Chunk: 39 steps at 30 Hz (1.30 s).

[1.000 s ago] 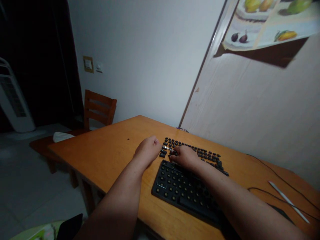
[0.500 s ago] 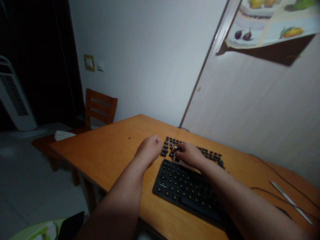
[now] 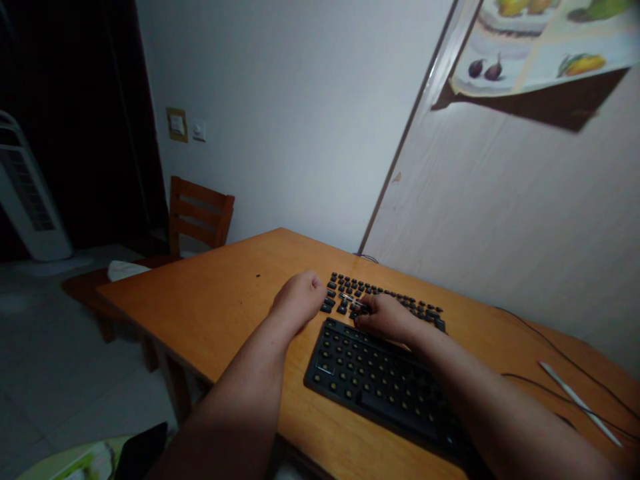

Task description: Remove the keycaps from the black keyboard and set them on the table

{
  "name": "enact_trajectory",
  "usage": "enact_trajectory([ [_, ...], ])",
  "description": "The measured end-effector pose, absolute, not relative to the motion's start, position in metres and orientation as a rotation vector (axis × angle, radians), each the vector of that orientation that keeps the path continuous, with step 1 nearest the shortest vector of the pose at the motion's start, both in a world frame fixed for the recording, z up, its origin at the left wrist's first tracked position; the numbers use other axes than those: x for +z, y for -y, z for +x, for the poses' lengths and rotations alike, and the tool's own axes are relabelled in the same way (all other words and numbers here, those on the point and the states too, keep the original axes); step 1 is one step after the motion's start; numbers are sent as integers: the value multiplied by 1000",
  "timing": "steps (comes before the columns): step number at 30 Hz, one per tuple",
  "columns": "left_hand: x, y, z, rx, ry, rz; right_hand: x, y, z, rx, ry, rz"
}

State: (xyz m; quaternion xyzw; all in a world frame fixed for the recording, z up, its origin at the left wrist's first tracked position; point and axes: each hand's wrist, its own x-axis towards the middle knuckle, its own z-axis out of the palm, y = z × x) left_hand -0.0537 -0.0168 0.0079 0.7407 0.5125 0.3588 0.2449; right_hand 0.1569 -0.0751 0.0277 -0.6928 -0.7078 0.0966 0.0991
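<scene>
My left hand (image 3: 300,297) is closed in a fist on the table, beside the left end of the loose keycaps; whatever it may hold is hidden. My right hand (image 3: 385,317) pinches a tool with thin shiny metal prongs, apparently a keycap puller (image 3: 349,299), pointing left over the keycaps. Black keycaps (image 3: 334,285) lie in rows behind both hands, some covered by my right hand. In front lies a black keyboard (image 3: 370,377) with its key stems bare. My right forearm covers the keyboard's right part.
The wooden table (image 3: 220,293) meets the wall behind. On the right lie dark cables (image 3: 540,393) and a thin white strip (image 3: 580,403). A wooden chair (image 3: 200,213) stands at the far left. A small dark piece (image 3: 258,275) lies on the table's left side.
My right hand has moved slightly right and toward me with the puller, uncovering more keycaps. My left hand stays in place.
</scene>
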Motion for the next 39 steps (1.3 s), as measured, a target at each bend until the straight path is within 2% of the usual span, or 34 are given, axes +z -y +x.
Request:
enact_trajectory([
  [16, 12, 21, -53, 988, -1304, 1987, 37, 81, 157, 259, 1988, -1932],
  [25, 8, 22, -46, 945, -1134, 2171, 63, 135, 154, 666, 1542, -1740],
  [31, 10, 28, -42, 919, -1048, 2173, 68, 177, 158, 475, 1563, -1752],
  [39, 12, 35, -38, 948, -971, 2150, 53, 215, 148, 1037, 1307, -1478],
])
